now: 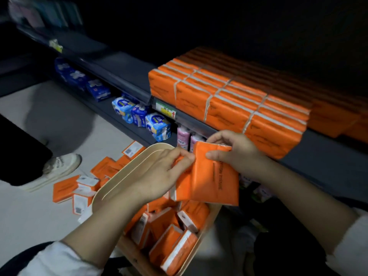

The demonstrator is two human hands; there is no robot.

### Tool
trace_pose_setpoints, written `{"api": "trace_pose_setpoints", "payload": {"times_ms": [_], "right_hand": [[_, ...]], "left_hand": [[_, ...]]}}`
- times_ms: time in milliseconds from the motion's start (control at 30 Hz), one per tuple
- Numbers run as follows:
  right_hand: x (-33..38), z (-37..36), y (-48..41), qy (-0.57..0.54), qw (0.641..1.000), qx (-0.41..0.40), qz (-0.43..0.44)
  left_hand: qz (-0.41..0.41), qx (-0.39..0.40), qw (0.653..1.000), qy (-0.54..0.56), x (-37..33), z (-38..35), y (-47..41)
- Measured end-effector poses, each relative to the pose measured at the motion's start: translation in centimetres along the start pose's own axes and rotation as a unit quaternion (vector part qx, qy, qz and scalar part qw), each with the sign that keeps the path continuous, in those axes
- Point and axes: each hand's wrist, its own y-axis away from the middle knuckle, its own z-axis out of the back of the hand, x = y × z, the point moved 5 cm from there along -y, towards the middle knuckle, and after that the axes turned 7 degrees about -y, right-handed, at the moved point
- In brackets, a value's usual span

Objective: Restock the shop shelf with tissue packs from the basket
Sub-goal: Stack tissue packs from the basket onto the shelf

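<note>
Pack: orange plastic-wrapped tissue pack (213, 176), held over beige oval basket (117, 178), dark metal shelf (322, 166) at its 2 o'clock.
Left hand (159, 174): pinches its 9 o'clock edge.
Right hand (237, 154): grasps its 12 o'clock end.

The held pack (213, 176) is bright orange with dark lettering; the tissue packs (171, 242) in the cream basket (99, 196) are orange with white ends. Beyond the basket: dark grey shelf (127, 70), blue-and-white packets (157, 124), pink bottles (182, 136).

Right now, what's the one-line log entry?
left hand: grips tissue packs | right hand: grips them too | over basket | shelf: part stocked
</note>
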Motion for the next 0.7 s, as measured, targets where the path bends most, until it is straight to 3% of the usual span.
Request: {"api": "trace_pose_setpoints", "payload": {"times_ms": [167, 300, 400, 500, 600, 700], "right_hand": [[1.2, 0.4, 2.0, 0.003, 0.999, -0.014, 0.031], [1.8, 2.9, 3.4, -0.01, 0.994, -0.096, 0.045], [1.1, 5.1, 4.4, -0.086, 0.989, -0.116, -0.014], [-0.6, 6.2, 6.1, -0.144, 0.981, -0.067, -0.11], [-1.2, 6.7, 7.9, -0.143, 0.977, -0.025, -0.159], [-1.2, 7.7, 9.3, -0.181, 0.971, -0.039, -0.149]], "left_hand": [[0.043, -0.059, 0.996, 0.054, -1.0, -1.8, -0.2], [0.039, -0.108, 0.988, 0.105, -2.4, -2.5, -0.5], [0.031, -0.19, 0.975, 0.113, -3.7, -2.1, -0.4], [0.032, -0.254, 0.959, 0.121, -5.0, -2.2, 0.1], [0.043, -0.28, 0.948, 0.146, -5.4, -3.3, 0.0], [0.047, -0.267, 0.95, 0.156, -6.0, -4.8, -0.4]]}}
